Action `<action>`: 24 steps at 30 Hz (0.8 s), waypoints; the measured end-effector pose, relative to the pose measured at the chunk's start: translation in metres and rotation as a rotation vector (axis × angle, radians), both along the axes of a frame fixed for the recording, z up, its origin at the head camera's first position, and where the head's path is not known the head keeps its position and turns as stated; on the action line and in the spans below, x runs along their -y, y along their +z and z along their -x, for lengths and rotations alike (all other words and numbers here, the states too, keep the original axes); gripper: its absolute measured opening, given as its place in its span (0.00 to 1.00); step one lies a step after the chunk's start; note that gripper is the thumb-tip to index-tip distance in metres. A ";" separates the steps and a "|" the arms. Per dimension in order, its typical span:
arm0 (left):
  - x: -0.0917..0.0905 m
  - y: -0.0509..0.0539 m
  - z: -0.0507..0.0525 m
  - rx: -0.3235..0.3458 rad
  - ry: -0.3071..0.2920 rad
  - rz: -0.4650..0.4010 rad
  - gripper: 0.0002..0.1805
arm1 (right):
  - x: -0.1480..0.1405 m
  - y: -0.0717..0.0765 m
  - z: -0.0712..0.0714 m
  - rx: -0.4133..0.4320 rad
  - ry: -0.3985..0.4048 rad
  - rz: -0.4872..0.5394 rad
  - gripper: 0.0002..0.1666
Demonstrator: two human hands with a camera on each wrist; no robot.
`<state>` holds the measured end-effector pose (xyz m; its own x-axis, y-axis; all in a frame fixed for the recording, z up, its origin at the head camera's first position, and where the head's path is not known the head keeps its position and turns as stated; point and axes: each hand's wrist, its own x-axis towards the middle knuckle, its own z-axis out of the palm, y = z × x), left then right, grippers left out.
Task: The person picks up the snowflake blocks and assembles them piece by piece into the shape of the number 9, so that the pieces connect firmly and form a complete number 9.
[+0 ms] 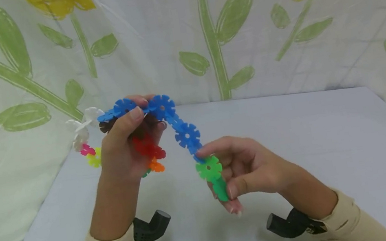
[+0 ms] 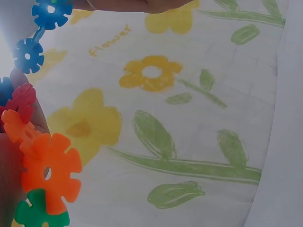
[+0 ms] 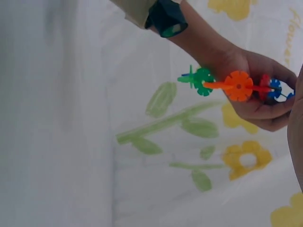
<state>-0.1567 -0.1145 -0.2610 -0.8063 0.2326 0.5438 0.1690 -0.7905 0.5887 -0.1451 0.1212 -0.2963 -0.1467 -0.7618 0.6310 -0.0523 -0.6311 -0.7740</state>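
Note:
My left hand [image 1: 119,147] is raised and grips a chain of interlocking plastic flower discs by its blue discs [image 1: 187,135]. White discs [image 1: 92,115], then a pink disc [image 1: 87,149] and a yellow disc [image 1: 94,158], hang to the left of that hand. Below its fingers dangle red discs [image 1: 146,146] and an orange disc [image 1: 156,165]; the left wrist view shows a green disc [image 2: 41,213] joined to the orange. At the chain's lower right end, my right hand [image 1: 255,165] pinches a light green disc [image 1: 208,168] and a darker green disc [image 1: 220,189].
Both hands are above a white table [image 1: 312,153]. Behind it hangs a white cloth [image 1: 153,52] printed with yellow flowers and green leaves. A black wrist camera is strapped to the left wrist [image 1: 152,227], another to the right [image 1: 290,224].

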 end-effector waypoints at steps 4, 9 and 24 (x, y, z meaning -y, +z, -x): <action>0.002 0.001 -0.001 0.024 0.016 -0.029 0.07 | -0.002 0.003 -0.005 0.023 -0.057 -0.037 0.41; 0.001 0.003 -0.001 0.035 0.010 -0.046 0.07 | 0.002 0.005 -0.012 -0.024 -0.202 0.021 0.42; -0.004 -0.001 -0.002 0.091 -0.009 0.053 0.09 | -0.004 0.023 -0.019 -0.530 -0.618 0.031 0.41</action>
